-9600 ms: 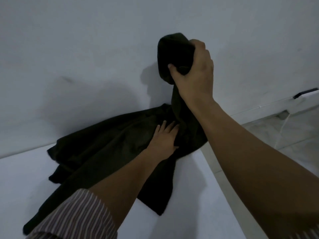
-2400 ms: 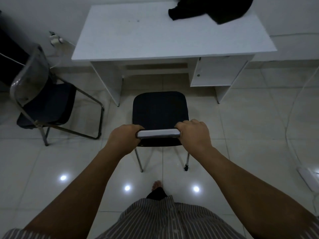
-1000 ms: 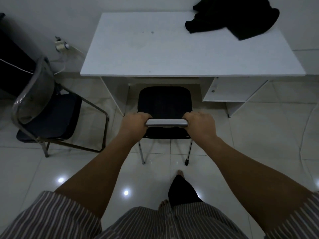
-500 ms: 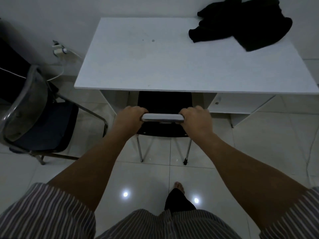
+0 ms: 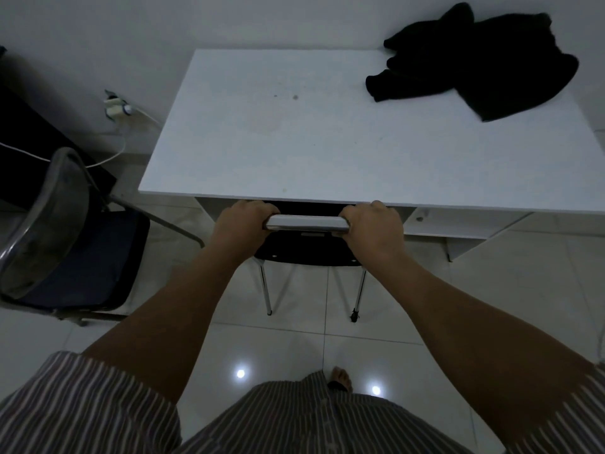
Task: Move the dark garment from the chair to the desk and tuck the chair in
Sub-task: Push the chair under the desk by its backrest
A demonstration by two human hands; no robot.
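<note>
**Chair at desk, garment on top**

Head view. Dark garment [image 5: 474, 63]: heaped on the far right corner of the white desk [image 5: 294, 142]. Chair [image 5: 307, 247]: seat mostly under the desk's near edge, rear legs on the floor tiles. Left hand [image 5: 242, 224] and right hand [image 5: 373, 227]: fingers clenched around the chair's silver backrest bar [image 5: 306, 223]. Second chair [image 5: 65, 237]: near left, apart.

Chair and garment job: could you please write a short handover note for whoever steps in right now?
Left hand and right hand: each shut on the chair backrest's top rail, one at each end.
Dark garment: lying crumpled on the desk, far right corner. That step is done.
Chair: seat mostly under the desk, backrest close to the front edge.
Left: finish any last push, then release the grip.
</note>
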